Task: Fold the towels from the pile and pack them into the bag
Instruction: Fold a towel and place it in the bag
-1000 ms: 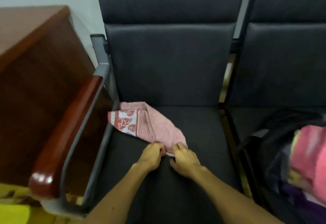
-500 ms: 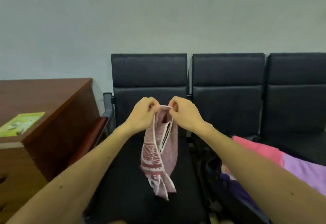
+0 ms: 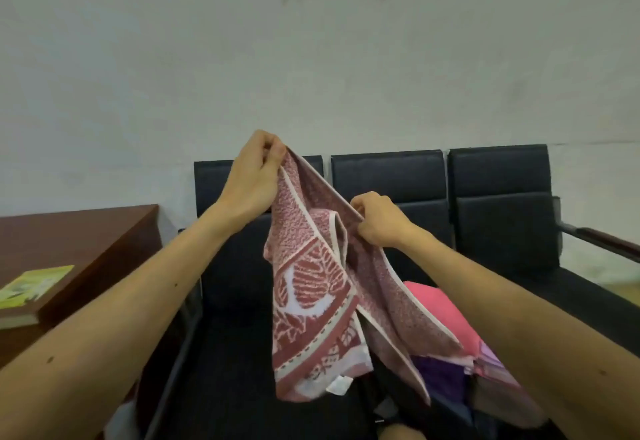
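Note:
A pink-red patterned towel (image 3: 311, 301) with white leaf borders hangs in the air in front of the black seats. My left hand (image 3: 254, 176) pinches its top corner, raised high. My right hand (image 3: 377, 219) grips the towel's upper edge lower down and to the right, so the edge runs taut between them. The rest of the cloth drapes down in loose folds. Behind it, on the middle seat, lies a pile of towels (image 3: 440, 304) in bright pink, lilac and purple. The dark bag (image 3: 398, 405) shows only partly under the hanging cloth.
A row of black padded seats (image 3: 498, 211) stands against a pale wall. A brown wooden desk (image 3: 79, 231) is on the left with a yellow-green book (image 3: 31, 287) on it. A wood-topped armrest (image 3: 602, 242) sticks out at the far right.
Both hands lifted the towel off the seat and into the air. They have since drawn apart, the left rising and the right sliding along the edge, spreading the cloth.

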{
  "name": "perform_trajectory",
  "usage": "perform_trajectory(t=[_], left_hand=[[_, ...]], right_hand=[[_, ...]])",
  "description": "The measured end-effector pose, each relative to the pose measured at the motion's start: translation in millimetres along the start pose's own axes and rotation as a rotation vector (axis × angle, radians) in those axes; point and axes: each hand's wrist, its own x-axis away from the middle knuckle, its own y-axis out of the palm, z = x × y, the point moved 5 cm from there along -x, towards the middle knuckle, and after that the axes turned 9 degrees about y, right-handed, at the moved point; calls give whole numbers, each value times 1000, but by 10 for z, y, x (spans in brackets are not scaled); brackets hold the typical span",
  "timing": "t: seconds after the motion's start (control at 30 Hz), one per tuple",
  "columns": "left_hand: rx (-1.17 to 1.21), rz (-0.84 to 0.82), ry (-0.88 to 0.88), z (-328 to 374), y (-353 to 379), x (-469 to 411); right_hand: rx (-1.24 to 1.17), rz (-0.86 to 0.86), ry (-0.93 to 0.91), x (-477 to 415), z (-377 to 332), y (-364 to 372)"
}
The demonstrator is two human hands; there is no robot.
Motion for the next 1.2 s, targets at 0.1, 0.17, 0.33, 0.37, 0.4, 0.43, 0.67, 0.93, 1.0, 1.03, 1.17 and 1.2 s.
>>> perform_trajectory(t=[0.1, 0.17, 0.33, 0.37, 0.4, 0.43, 0.67, 0.93, 1.0, 1.03, 1.17, 1.2], left_hand=[[24, 48, -24, 45, -113, 8], [-66, -22, -15, -37, -178, 34], [-627, -730, -189, -456, -42, 379], [-502, -752, -188, -408, 15, 437], [-291, -710, -175, -294, 94, 460], [-93, -651, -153, -142, 169, 462], [211, -442, -173, 171, 314, 422], [102, -299, -238, 144, 308, 453], [112, -232, -255, 143, 303, 460], [155, -167, -275, 151, 281, 446], [456, 67, -481, 160, 160, 393], [542, 78, -536, 152, 156, 403]], right_hand=[[1, -25, 10, 44, 182, -54], [-109, -20, 23, 42, 233, -122], [-315, 26, -84, 129, -85, -358], [-294, -8, -131, 167, -225, -362], [-257, -46, -183, 215, -380, -349], [-221, -76, -232, 259, -527, -325], [-184, 19, -359, 425, -901, -327], [-305, 109, -236, 406, -540, -259], [-316, 71, -221, 435, -468, -216], [-293, 46, -210, 445, -422, -170], [-64, -53, -168, 433, -152, 149], [-32, -78, -156, 416, -81, 213]])
